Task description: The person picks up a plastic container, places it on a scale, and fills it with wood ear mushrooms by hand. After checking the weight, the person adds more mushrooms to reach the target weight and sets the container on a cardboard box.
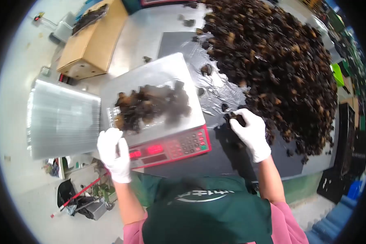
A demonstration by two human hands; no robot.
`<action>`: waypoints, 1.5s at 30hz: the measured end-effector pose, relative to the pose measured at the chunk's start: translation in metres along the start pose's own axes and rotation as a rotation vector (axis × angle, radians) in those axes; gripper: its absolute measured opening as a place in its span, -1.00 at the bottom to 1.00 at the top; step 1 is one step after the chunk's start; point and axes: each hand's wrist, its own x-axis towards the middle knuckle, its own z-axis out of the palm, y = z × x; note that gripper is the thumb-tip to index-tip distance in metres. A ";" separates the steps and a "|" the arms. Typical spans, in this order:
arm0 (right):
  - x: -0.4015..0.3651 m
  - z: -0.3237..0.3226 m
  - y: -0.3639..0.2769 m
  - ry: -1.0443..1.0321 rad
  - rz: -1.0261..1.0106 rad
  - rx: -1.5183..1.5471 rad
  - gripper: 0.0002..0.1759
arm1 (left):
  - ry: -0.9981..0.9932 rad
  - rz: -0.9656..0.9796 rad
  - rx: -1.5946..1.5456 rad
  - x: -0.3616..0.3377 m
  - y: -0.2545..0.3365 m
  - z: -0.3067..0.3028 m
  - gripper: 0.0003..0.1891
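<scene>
A red scale (171, 148) with a keypad and lit red digits has a pale metal plate. Dark brown, fungus-like pieces (150, 103) lie on the plate in a clear plastic tray, partly blurred. My left hand (114, 152), in a white glove, is at the tray's lower left corner, thumb and fingers close together; whatever is between them is too small to make out. To the right of the scale, my white-gloved right hand (251, 132) has its fingers closed on a dark piece (236, 120), beside the large heap (276, 69).
Stacked clear trays (65, 120) stand left of the scale. Behind them is a cardboard box (91, 44) with a filled package on top. Crumpled clear film (221, 91) and a few loose pieces lie between the scale and the heap. A green object (337, 74) is at the far right.
</scene>
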 end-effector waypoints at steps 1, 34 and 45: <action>0.009 -0.005 -0.017 -0.041 0.025 0.130 -0.74 | 0.021 0.016 0.008 -0.001 0.000 0.003 -0.68; -0.008 -0.041 0.004 -0.160 0.219 0.346 -0.73 | 0.143 -0.452 -0.444 -0.003 -0.022 -0.020 -0.62; -0.075 -0.076 0.033 -0.093 0.434 0.259 -0.73 | -0.032 -0.287 -0.361 0.010 -0.036 0.006 -0.76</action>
